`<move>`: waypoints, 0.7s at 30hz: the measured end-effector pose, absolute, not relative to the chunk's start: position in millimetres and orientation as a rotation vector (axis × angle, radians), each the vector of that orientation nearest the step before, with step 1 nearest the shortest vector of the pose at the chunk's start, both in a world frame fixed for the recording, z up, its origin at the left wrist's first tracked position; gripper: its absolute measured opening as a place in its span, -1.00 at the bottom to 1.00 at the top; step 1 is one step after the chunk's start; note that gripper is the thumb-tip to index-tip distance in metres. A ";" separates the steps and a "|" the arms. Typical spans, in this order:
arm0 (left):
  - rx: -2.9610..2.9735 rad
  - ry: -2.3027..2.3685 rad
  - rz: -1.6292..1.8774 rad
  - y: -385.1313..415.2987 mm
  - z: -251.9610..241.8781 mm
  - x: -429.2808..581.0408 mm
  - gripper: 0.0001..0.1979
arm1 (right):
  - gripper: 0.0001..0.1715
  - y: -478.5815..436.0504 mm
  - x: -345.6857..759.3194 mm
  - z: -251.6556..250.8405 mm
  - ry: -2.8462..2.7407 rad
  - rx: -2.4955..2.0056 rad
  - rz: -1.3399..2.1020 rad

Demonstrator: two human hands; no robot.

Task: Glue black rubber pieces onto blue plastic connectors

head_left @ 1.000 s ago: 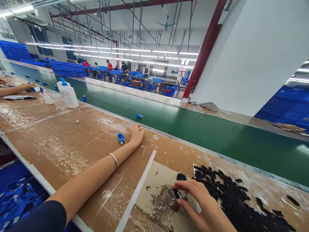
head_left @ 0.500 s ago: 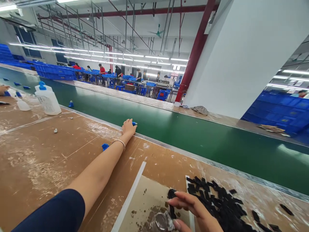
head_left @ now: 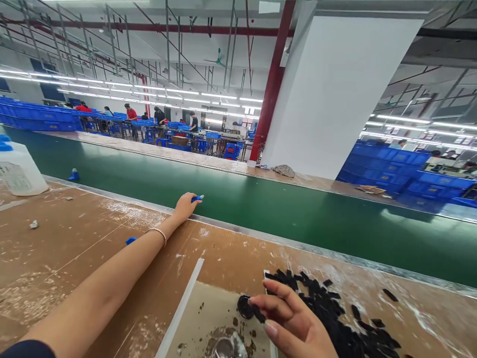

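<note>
My left hand (head_left: 186, 206) reaches out to the near edge of the green conveyor belt (head_left: 238, 194). Its fingers are closed round a small blue piece with a pale tip (head_left: 197, 198). My right hand (head_left: 294, 318) is low in the picture, thumb and fingers pinching a small black strip (head_left: 258, 313). Just left of those fingertips is a round black object (head_left: 245, 307), on a stained beige sheet (head_left: 197, 303). A clear round container (head_left: 224, 347) stands on the sheet, partly cut off below. Many loose black strips (head_left: 335, 308) lie heaped beyond and right of this hand.
Another blue piece (head_left: 74, 174) sits on the belt at left, and one more (head_left: 130, 240) lies partly behind my left forearm. A white bottle with a blue cap (head_left: 22, 169) stands at far left. Across the belt are a grey cloth (head_left: 283, 170) and stacked blue crates (head_left: 387, 164). People work in the background.
The view has turned to the right, so things appear further left. My left hand still has the blue piece at the belt. The black strip in my right hand now lies slantwise.
</note>
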State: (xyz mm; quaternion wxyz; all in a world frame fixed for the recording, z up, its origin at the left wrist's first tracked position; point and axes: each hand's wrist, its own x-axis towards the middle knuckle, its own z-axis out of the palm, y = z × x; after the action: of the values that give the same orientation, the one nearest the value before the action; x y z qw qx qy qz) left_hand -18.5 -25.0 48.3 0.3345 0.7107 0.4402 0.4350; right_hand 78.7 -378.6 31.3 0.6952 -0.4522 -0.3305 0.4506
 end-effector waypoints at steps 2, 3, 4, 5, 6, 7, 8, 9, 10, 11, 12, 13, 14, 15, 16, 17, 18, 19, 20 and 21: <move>1.775 1.065 1.150 -49.8 46.3 -17.6 -0.79 | -0.37 -381.1 77.4 34.9 -0.764 -0.986 1.016; 1.730 1.015 1.143 -66.7 44.9 -18.5 -0.76 | -0.39 -382.4 76.7 36.3 -0.779 -0.985 1.015; 1.686 0.961 1.125 -86.6 43.4 -20.8 -0.72 | -0.39 -384.0 75.9 37.6 -0.794 -0.991 1.008; 1.649 0.904 1.094 -108.9 42.2 -25.0 -0.68 | -0.39 -385.7 75.2 38.8 -0.809 -1.001 0.994; 1.616 0.847 1.057 -132.6 41.5 -31.0 -0.65 | -0.39 -387.7 74.7 39.9 -0.828 -1.018 0.972; 1.585 0.795 1.020 -156.8 41.5 -38.7 -0.64 | -0.39 -389.9 74.3 40.9 -0.856 -1.046 0.941; 1.540 0.732 0.971 -180.0 42.4 -47.7 -0.64 | -0.41 -392.2 74.2 41.7 -0.898 -1.090 0.896; 1.432 0.650 0.909 -201.0 44.0 -57.5 -0.67 | -0.45 -394.6 74.4 42.2 -0.962 -1.146 0.833; 1.348 0.603 0.856 -218.8 46.1 -67.4 -0.70 | -0.49 -396.8 74.9 42.3 -1.055 -1.207 0.752; 1.267 0.575 0.827 -232.9 48.1 -77.0 -0.73 | -0.53 -398.8 75.5 42.1 -1.174 -1.269 0.659; 1.193 0.563 0.814 -243.0 49.8 -85.6 -0.75 | -0.55 -400.4 76.1 41.4 -1.312 -1.321 0.560; 1.144 0.567 0.821 -249.4 50.8 -92.9 -0.77 | -0.54 -401.6 76.5 40.4 -1.456 -1.357 0.463; 1.107 0.577 0.836 -252.6 51.0 -98.8 -0.77 | -0.51 -402.3 76.7 39.1 -1.592 -1.377 0.379; 1.078 0.589 0.846 -253.4 50.3 -103.2 -0.77 | -0.48 -402.5 76.5 37.5 -1.708 -1.387 0.315; 1.058 0.598 0.849 -252.7 49.1 -106.2 -0.77 | -0.46 -402.4 76.1 35.8 -1.799 -1.394 0.274; 1.046 0.604 0.846 -251.3 47.5 -108.0 -0.76 | -0.45 -402.1 75.3 34.1 -1.864 -1.396 0.251; 1.039 0.604 0.834 -249.9 45.9 -108.8 -0.76 | -0.44 -401.6 74.4 32.5 -1.910 -1.395 0.242; 1.034 0.601 0.818 -249.0 44.4 -109.0 -0.76 | -0.44 -401.1 73.3 31.2 -1.942 -1.397 0.244; 1.030 0.593 0.801 -248.7 43.2 -108.7 -0.75 | -0.43 -400.7 72.2 30.2 -1.963 -1.396 0.246; 1.033 0.581 0.784 -249.3 42.2 -108.4 -0.75 | -0.42 -400.4 71.2 29.4 -1.979 -1.394 0.248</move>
State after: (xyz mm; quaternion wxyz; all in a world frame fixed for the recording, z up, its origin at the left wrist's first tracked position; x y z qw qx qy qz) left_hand -108.4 -249.3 42.2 0.7581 0.4741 0.2669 0.3597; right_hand 71.2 -400.4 29.4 0.3467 -0.5373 -0.7629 0.0957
